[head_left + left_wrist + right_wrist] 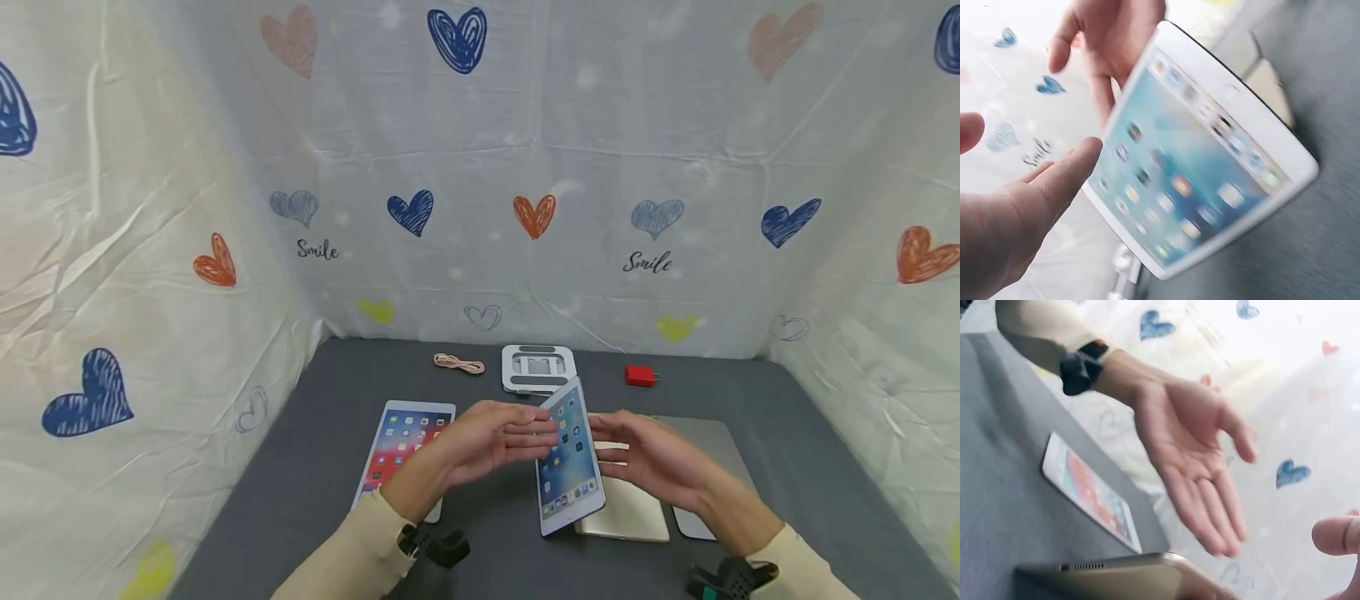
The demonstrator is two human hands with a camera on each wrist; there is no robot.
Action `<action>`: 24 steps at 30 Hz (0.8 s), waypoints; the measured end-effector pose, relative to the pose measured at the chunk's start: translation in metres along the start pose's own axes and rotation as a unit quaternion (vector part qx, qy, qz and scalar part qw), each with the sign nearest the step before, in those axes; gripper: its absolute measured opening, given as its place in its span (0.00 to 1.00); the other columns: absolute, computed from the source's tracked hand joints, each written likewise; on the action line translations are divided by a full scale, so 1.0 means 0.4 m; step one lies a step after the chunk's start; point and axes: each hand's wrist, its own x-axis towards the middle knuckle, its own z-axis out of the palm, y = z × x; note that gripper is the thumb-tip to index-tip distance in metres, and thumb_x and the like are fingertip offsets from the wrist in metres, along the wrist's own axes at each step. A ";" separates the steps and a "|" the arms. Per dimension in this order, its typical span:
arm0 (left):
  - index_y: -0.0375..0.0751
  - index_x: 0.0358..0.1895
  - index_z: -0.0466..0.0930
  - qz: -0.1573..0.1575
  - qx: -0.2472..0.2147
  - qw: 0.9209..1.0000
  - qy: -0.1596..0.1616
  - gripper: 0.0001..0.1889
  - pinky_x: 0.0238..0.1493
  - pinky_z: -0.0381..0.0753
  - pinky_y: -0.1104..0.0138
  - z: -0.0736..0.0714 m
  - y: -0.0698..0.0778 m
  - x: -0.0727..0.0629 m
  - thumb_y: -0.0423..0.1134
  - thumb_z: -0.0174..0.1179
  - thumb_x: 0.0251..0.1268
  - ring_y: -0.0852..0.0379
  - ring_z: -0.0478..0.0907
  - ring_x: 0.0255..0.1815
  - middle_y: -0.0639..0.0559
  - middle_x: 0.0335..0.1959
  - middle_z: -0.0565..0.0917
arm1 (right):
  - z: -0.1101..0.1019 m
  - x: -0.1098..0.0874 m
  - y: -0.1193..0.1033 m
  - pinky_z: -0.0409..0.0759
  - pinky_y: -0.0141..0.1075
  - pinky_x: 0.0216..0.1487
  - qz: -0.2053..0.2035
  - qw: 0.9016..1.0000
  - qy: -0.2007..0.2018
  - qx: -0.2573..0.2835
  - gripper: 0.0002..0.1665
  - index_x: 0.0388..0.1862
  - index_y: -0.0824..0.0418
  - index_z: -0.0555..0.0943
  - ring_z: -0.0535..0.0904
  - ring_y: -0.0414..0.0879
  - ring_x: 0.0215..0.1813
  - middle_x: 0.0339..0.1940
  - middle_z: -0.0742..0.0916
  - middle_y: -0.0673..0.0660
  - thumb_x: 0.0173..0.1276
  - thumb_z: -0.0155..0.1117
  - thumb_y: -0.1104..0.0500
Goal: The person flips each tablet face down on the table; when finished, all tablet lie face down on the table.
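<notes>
A white-framed tablet [570, 462] with a lit blue home screen is tilted up between my two hands. My left hand [498, 442], fingers straight, overlaps the tablet's screen side in the head view. On the other side, my right hand [660, 458] has its fingers extended by the tablet's edge and back. In the left wrist view, a fingertip of the left hand [1029, 212] is close to the tablet's edge; I cannot tell whether it touches. The right wrist view shows the left palm [1191, 444] uncurled and the tablet's gold back [1129, 581].
A second lit tablet [397, 437] lies at left. At right lie a gold tablet-like slab [630, 512] and a grey one [708, 442]. Along the back are a coiled cable [459, 363], a silver folding stand [538, 367] and a red charger plug [640, 376]. Curtains surround the grey table [322, 433].
</notes>
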 end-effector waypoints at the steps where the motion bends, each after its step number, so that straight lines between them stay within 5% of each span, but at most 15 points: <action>1: 0.21 0.78 0.68 0.007 0.002 1.000 -0.006 0.26 0.77 0.79 0.49 0.003 0.008 -0.001 0.37 0.53 0.89 0.33 0.77 0.77 0.26 0.78 0.73 | 0.012 0.005 -0.006 0.71 0.54 0.85 -0.003 1.000 -0.007 0.002 0.45 0.89 0.73 0.48 0.63 0.69 0.86 0.90 0.55 0.74 0.91 0.45 0.44; 8: 0.20 0.80 0.64 0.019 0.024 1.000 -0.001 0.28 0.79 0.77 0.49 -0.004 0.039 -0.021 0.36 0.53 0.88 0.32 0.74 0.80 0.27 0.78 0.75 | 0.081 0.030 -0.029 0.71 0.54 0.85 -0.031 0.999 -0.028 0.018 0.31 0.76 0.70 0.69 0.64 0.68 0.85 0.90 0.56 0.72 0.91 0.49 0.47; 15: 0.21 0.78 0.67 0.023 0.048 0.998 0.035 0.28 0.78 0.80 0.50 -0.035 0.052 -0.058 0.38 0.55 0.87 0.34 0.75 0.79 0.29 0.78 0.75 | 0.130 0.062 -0.032 0.72 0.54 0.85 -0.026 0.999 -0.035 0.028 0.41 0.86 0.73 0.57 0.70 0.63 0.82 0.88 0.61 0.70 0.89 0.52 0.48; 24: 0.20 0.78 0.67 0.020 0.055 0.997 0.059 0.27 0.78 0.79 0.49 -0.083 0.051 -0.101 0.39 0.48 0.90 0.32 0.74 0.80 0.24 0.79 0.72 | 0.146 0.100 -0.003 0.69 0.53 0.86 -0.020 0.999 -0.037 0.028 0.39 0.83 0.75 0.60 0.70 0.65 0.83 0.86 0.65 0.72 0.89 0.51 0.49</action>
